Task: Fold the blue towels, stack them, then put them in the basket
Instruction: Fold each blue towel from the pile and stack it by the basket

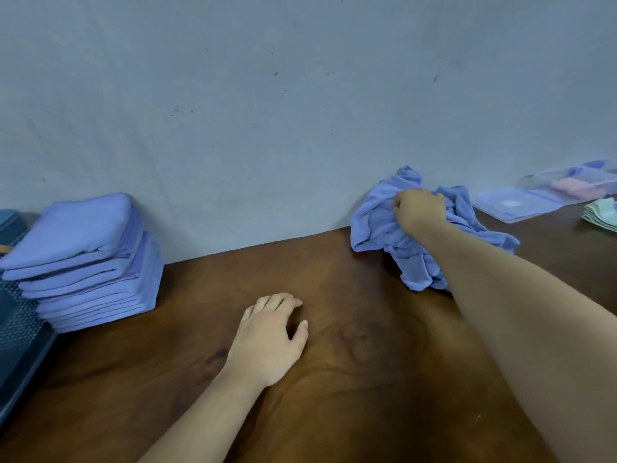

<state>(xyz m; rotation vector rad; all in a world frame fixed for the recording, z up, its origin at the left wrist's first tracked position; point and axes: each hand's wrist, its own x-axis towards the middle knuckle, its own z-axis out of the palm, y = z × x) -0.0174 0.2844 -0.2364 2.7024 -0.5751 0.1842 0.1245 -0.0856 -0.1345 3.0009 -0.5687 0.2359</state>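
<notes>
The right hand (419, 208) reaches to the back of the wooden table (350, 362) and closes its fingers into a heap of crumpled blue towels (374, 228) that lies against the grey wall (267, 95); the knuckles are bunched, with cloth gathered under them, so it is grasping one of the loose towels. The left hand (270, 332) rests on the bare wood near the middle of the table, fingers loosely curved and holding nothing. Far to the left stands a stack of folded towels (86, 259), many layers high and leaning a little, with its upper few sitting askew on the flatter ones below. Just beside that stack, at the picture's edge, is a dark perforated rim that is probably the basket (20, 335); only part of it shows. Off to the right, well apart from the work, are clear plastic boxes (514, 203) and some pale green cloths (602, 215). The step in hand looks like fetching the next towel to fold, with most of the folding done and only this heap left. The next move likely calls for drawing one towel free of the tangle without dragging the others along, bringing it to the open wood in front of the left hand, and spreading it flat with both hands so the edges can be matched before it goes on the stack.
</notes>
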